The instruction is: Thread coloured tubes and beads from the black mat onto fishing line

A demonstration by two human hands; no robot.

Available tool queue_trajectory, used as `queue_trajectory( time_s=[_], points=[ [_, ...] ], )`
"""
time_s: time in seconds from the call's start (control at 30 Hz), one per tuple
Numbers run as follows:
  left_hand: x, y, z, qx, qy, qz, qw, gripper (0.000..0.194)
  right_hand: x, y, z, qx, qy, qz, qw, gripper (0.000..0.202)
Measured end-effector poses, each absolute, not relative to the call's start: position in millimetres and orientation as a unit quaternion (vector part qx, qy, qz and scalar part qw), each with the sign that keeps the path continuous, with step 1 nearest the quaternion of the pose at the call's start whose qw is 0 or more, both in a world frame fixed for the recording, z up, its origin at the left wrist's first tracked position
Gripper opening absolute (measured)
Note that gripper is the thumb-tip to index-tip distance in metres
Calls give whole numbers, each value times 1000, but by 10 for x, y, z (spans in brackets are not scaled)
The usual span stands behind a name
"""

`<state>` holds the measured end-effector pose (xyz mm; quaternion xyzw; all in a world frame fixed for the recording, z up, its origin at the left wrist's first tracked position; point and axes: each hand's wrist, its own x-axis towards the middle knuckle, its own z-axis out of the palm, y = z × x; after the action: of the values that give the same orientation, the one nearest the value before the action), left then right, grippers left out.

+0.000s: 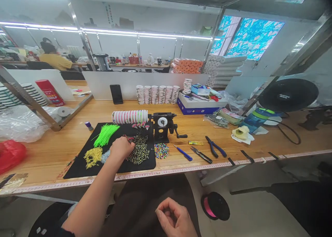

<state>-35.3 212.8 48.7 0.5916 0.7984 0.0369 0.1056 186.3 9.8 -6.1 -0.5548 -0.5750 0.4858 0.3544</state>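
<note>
My left hand (121,148) reaches onto the black mat (109,169), its fingers closed at the edge of a pile of small dark olive metal-looking pieces (141,150). What those fingers hold is hidden. Low in front of the bench, my right hand (176,218) is curled, thumb and forefinger together; I cannot make out anything between them. On the mat also lie bright green thin strips (106,135), small gold pieces (92,157) and pale grey pieces (105,156). Behind stands a hand-crank winder (161,126) bearing a row of white spools (129,116), with pink-and-dark pieces (140,125) hanging below.
Multicoloured beads (161,150) lie right of the mat. Further right are a blue pen-like tool (183,153), tweezers-like snips (201,154) and pliers (215,147). Behind are a phone (116,94), spool stacks (158,94) and a blue box (197,107). A person (55,58) sits far left.
</note>
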Motion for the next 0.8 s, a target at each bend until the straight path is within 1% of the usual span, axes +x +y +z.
queue_trajectory(
  time_s=[0.13, 0.2, 0.27, 0.33, 0.4, 0.43, 0.5, 0.57, 0.67, 0.8],
  points=[
    [-459, 2073, 634, 588, 791, 106, 134, 29, 1875, 80, -86, -557, -567, 485, 364, 36],
    [-552, 1952, 746, 588, 777, 162, 155, 32, 1874, 78, -106, -561, -566, 481, 366, 36],
    [-612, 1741, 830, 593, 747, 226, 198, 36, 1872, 84, -118, -562, -564, 476, 372, 36],
    [-590, 1449, 836, 606, 695, 278, 268, 46, 1868, 96, -103, -553, -560, 480, 387, 37],
    [-468, 1114, 734, 607, 651, 307, 337, 55, 1859, 113, -54, -518, -567, 485, 419, 36],
    [-378, 948, 646, 599, 629, 320, 378, 55, 1854, 122, -18, -491, -575, 486, 439, 35],
    [-171, 653, 422, 518, 531, 353, 571, 49, 1841, 139, 57, -439, -593, 485, 470, 30],
    [14, 443, 186, 475, 469, 376, 643, 43, 1831, 148, 112, -412, -605, 487, 476, 23],
    [163, 307, -75, 467, 450, 394, 651, 41, 1827, 146, 106, -434, -625, 466, 452, 11],
    [166, 318, -144, 469, 465, 403, 633, 38, 1821, 122, -33, -428, -673, 406, 446, 11]
  ],
)
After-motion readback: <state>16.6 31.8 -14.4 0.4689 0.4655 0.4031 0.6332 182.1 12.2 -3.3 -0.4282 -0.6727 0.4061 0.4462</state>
